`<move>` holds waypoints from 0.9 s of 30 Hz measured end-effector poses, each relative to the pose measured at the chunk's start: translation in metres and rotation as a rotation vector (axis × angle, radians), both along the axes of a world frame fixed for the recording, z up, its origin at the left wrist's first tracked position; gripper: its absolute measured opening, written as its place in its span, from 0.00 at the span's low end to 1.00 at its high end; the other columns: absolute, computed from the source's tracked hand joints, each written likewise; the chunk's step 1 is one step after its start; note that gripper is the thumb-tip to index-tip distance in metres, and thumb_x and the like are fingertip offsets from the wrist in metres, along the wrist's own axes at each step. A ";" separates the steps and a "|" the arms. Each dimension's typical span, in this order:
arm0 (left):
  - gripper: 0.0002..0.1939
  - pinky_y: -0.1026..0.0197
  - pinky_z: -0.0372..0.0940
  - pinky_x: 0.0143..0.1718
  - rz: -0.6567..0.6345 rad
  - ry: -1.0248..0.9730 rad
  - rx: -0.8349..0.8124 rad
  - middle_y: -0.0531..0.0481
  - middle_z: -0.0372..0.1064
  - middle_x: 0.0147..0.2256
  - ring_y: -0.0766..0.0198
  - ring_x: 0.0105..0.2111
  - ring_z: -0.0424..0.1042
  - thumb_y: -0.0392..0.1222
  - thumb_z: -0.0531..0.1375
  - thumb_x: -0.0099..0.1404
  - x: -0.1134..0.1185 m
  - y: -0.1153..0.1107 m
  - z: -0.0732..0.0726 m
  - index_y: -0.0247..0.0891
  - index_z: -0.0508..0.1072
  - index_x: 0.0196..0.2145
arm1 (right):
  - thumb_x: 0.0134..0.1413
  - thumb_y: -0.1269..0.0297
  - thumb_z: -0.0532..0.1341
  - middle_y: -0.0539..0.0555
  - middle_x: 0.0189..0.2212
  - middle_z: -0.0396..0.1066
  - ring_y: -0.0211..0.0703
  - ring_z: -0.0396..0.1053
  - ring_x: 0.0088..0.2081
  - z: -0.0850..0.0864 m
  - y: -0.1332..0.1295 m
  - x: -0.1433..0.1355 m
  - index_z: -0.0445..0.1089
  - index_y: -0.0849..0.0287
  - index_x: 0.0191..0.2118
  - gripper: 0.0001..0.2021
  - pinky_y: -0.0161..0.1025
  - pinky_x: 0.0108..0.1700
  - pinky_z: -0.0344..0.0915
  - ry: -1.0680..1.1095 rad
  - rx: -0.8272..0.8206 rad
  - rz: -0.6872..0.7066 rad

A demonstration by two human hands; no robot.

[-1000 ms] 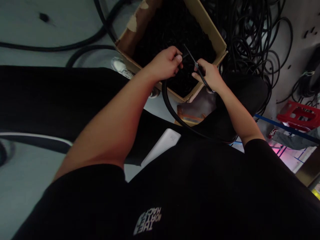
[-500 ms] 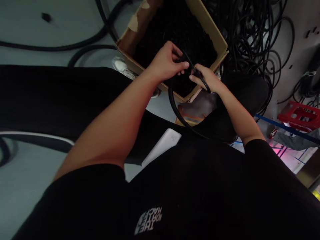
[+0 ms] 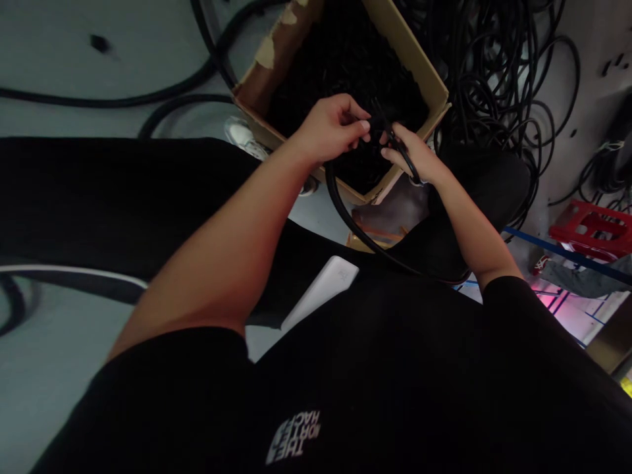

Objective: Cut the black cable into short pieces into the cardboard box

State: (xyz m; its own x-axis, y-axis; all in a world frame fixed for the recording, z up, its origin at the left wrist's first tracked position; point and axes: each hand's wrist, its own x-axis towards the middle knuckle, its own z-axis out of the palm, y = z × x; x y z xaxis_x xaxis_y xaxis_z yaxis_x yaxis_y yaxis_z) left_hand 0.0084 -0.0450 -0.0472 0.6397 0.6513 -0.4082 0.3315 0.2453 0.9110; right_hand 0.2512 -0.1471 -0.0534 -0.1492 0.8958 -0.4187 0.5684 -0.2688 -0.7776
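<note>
My left hand (image 3: pixel 340 128) is closed in a pinch above the cardboard box (image 3: pixel 437 92), on the end of a thick black cable (image 3: pixel 340 204) that curves down to my lap. Close beside it, my right hand (image 3: pixel 412 151) is wrapped round black-handled scissors (image 3: pixel 405 158); a handle loop shows below the fingers. Their dark blades point up toward the left hand, slightly apart, and are hard to make out against the box's contents. Many small black pieces (image 3: pixel 355 59) fill the box. The cable's tip is hidden by my left fingers.
A tangle of black cables (image 3: pixel 494 85) lies right of the box. Thick black cable (image 3: pixel 123 102) crosses the floor at left. A white flat device (image 3: pixel 323 286) rests on my lap. A red plastic stool (image 3: pixel 590 227) stands at far right, near another person's leg (image 3: pixel 582 276).
My left hand has shifted slightly left and down, with the cable loop below it moving left. The scissors in my right hand have drawn a little apart from the left fingers, and their blades show more.
</note>
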 end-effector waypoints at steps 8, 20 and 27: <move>0.13 0.39 0.81 0.52 0.063 0.074 0.038 0.48 0.88 0.44 0.53 0.35 0.74 0.59 0.66 0.69 0.003 0.002 -0.001 0.55 0.69 0.42 | 0.69 0.55 0.70 0.55 0.41 0.76 0.58 0.75 0.50 0.008 0.004 -0.005 0.72 0.52 0.46 0.10 0.60 0.66 0.77 -0.096 -0.009 -0.023; 0.24 0.36 0.76 0.52 -0.071 0.053 -0.070 0.47 0.88 0.43 0.51 0.37 0.70 0.73 0.70 0.65 0.001 -0.001 0.013 0.55 0.69 0.41 | 0.69 0.28 0.70 0.55 0.44 0.79 0.56 0.75 0.52 0.015 0.000 -0.010 0.73 0.49 0.49 0.28 0.56 0.64 0.76 -0.055 -0.043 -0.050; 0.31 0.35 0.78 0.49 -0.001 0.084 -0.098 0.45 0.91 0.46 0.48 0.40 0.76 0.82 0.66 0.64 0.001 0.002 0.011 0.55 0.69 0.43 | 0.56 0.11 0.64 0.53 0.33 0.75 0.55 0.72 0.49 0.024 0.009 -0.013 0.63 0.43 0.37 0.38 0.58 0.60 0.70 -0.057 0.003 -0.084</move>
State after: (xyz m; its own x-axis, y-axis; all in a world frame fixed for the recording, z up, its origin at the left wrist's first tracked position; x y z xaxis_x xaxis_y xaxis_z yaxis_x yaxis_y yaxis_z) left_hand 0.0091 -0.0431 -0.0366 0.6011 0.6055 -0.5216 0.4056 0.3313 0.8519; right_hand 0.2384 -0.1382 -0.0292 -0.0489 0.9056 -0.4213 0.5874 -0.3150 -0.7455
